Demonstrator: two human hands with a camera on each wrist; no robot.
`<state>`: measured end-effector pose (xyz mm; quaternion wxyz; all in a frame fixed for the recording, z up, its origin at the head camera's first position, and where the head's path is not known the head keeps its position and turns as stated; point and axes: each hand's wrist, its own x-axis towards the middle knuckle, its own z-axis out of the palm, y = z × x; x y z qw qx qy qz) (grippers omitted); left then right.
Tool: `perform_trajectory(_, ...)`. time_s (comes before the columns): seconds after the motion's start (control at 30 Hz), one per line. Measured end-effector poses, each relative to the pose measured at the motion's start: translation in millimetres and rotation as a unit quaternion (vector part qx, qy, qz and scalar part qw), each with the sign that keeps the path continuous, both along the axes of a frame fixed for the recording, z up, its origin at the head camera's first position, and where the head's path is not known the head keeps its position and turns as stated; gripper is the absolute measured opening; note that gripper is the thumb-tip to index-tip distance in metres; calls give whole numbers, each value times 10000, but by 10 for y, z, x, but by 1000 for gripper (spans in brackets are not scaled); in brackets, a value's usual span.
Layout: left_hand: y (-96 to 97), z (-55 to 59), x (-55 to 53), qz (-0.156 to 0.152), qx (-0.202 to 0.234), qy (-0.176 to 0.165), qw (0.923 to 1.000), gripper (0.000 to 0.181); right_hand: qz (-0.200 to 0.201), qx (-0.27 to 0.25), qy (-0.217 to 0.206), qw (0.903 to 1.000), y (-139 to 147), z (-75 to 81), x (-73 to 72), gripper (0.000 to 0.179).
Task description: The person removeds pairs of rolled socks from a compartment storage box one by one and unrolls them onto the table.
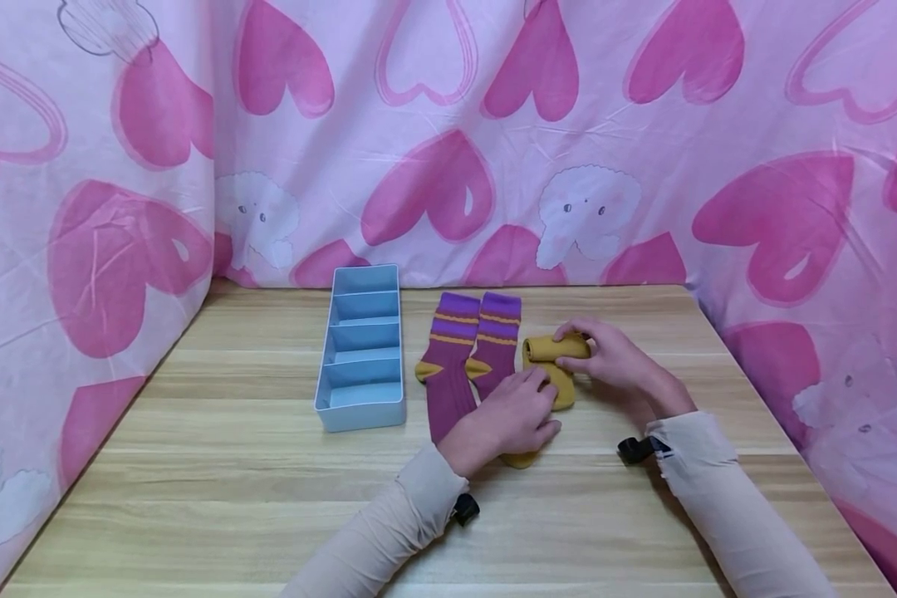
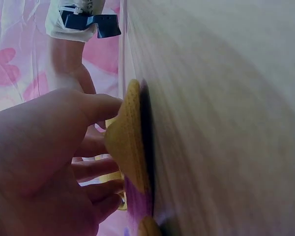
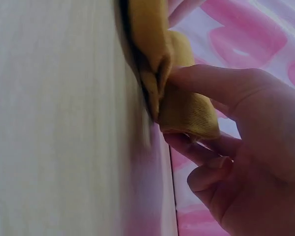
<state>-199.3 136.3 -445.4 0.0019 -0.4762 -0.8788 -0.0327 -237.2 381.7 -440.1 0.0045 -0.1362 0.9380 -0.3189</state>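
Note:
A mustard-yellow sock point(image 1: 564, 386) lies on the table, its far end rolled into a thick cylinder. My right hand point(image 1: 609, 357) grips that roll point(image 3: 189, 113) between thumb and fingers at its right end. My left hand point(image 1: 504, 419) lies across the near part of a purple striped sock, its fingertips touching the flat left part of the yellow sock. Two purple socks with orange stripes, a left one point(image 1: 448, 399) and a right one point(image 1: 499, 336), lie side by side. A yellow toe point(image 2: 128, 137) shows beside my left thumb; my left hand hides part of the socks.
A light blue box point(image 1: 366, 419) with several compartments in a row stands left of the socks. The wood-grain table point(image 1: 217, 482) ends at a pink heart-patterned cloth point(image 1: 433, 183) behind and at both sides. Each wrist carries a black camera mount.

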Motion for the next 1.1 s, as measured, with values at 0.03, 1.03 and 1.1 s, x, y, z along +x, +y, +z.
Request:
perform_trajectory(0.03,2,0,1,-24,17,-6,10000,48,-28,13,-19,10000,-6,1,0,27)
perform_trajectory(1.03,-5,-7,81,-51,59,-489,9988,47,-83,282,418,9987,-4,16,-4,25)
perform_trajectory(1.1,-6,-7,86,-41,58,-512,9987,46,-95,302,388,9987,-1,13,-7,30)
